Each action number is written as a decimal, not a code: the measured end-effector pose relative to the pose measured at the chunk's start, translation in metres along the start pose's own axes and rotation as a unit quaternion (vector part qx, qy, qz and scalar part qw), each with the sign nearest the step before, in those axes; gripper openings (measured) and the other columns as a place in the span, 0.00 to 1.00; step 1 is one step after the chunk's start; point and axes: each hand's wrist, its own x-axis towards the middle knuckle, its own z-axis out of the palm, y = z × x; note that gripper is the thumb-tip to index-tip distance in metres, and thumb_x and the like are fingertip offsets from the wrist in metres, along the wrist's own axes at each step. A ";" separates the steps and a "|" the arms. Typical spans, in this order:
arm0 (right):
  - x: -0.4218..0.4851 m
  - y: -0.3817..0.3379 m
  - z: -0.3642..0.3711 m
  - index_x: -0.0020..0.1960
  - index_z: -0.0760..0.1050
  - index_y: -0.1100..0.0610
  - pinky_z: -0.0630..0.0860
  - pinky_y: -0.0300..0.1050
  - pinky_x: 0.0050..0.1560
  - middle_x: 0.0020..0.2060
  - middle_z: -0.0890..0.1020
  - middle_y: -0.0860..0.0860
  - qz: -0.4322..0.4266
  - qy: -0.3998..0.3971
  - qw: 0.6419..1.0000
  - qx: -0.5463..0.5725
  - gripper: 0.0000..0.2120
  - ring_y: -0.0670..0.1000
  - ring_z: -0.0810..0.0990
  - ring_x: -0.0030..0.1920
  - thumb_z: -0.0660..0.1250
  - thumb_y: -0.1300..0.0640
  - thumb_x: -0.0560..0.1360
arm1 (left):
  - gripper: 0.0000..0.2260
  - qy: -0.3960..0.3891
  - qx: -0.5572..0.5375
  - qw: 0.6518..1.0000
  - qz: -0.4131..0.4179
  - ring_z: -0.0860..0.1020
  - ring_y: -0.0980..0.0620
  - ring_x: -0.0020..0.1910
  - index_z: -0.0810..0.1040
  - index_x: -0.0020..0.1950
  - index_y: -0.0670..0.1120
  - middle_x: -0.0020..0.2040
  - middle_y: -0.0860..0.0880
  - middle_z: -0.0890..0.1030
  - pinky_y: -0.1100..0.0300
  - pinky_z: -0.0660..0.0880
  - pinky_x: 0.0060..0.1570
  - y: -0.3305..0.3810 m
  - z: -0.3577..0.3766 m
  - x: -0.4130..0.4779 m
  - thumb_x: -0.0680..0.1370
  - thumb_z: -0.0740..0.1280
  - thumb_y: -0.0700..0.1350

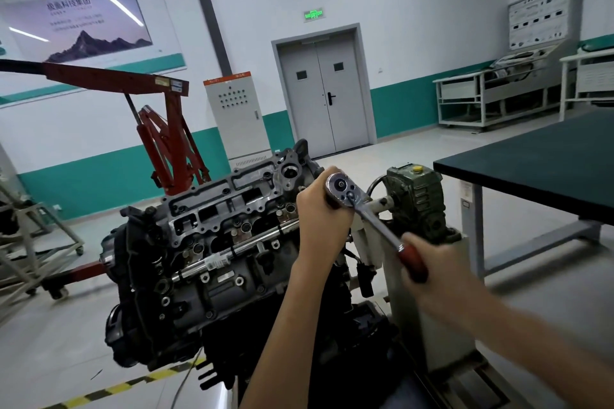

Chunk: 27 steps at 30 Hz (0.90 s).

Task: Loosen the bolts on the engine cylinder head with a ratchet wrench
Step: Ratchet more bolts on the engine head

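The engine cylinder head (232, 209) sits on a stand, its top face tilted toward me, with several bolts and open ports showing. A chrome ratchet wrench (368, 212) with a dark red handle stands over the head's right end. My left hand (320, 212) grips round the ratchet's head from the left, and the part under it is hidden. My right hand (432, 276), blurred, holds the red handle at the lower right.
A red engine hoist (159, 129) stands behind the engine at the left. The engine stand's green gearbox (418, 202) is just right of the ratchet. A dark-topped workbench (531, 163) is at the right. Grey double doors (324, 93) lie ahead.
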 end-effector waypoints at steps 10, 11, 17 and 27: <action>-0.024 -0.032 0.048 0.41 0.72 0.53 0.69 0.34 0.26 0.25 0.74 0.49 0.038 0.043 0.988 0.147 0.10 0.47 0.73 0.25 0.67 0.66 0.65 | 0.19 -0.061 -0.001 0.997 -0.054 0.67 0.61 0.26 0.69 0.32 0.53 0.26 0.60 0.72 0.70 0.64 0.28 -0.004 -0.008 0.006 0.70 0.65 0.29; -0.018 -0.018 0.034 0.45 0.73 0.54 0.70 0.37 0.28 0.26 0.74 0.49 0.019 0.033 0.995 0.089 0.11 0.50 0.74 0.26 0.68 0.66 0.66 | 0.20 -0.067 0.007 0.996 -0.057 0.68 0.62 0.26 0.69 0.31 0.52 0.26 0.60 0.72 0.71 0.64 0.28 -0.003 -0.008 0.006 0.69 0.64 0.27; 0.053 0.021 -0.061 0.49 0.75 0.60 0.69 0.37 0.30 0.30 0.77 0.52 -0.147 0.023 0.966 -0.210 0.15 0.49 0.72 0.27 0.72 0.68 0.64 | 0.07 -0.097 0.011 0.993 -0.065 0.65 0.56 0.28 0.73 0.34 0.36 0.30 0.44 0.73 0.63 0.64 0.30 0.005 -0.013 0.009 0.71 0.68 0.30; -0.014 -0.007 0.012 0.51 0.75 0.58 0.67 0.31 0.28 0.26 0.72 0.43 0.009 0.059 0.998 0.017 0.14 0.42 0.71 0.24 0.70 0.66 0.66 | 0.17 -0.064 0.019 0.998 -0.016 0.68 0.60 0.28 0.69 0.34 0.51 0.28 0.59 0.73 0.69 0.64 0.30 0.001 -0.008 0.001 0.69 0.67 0.29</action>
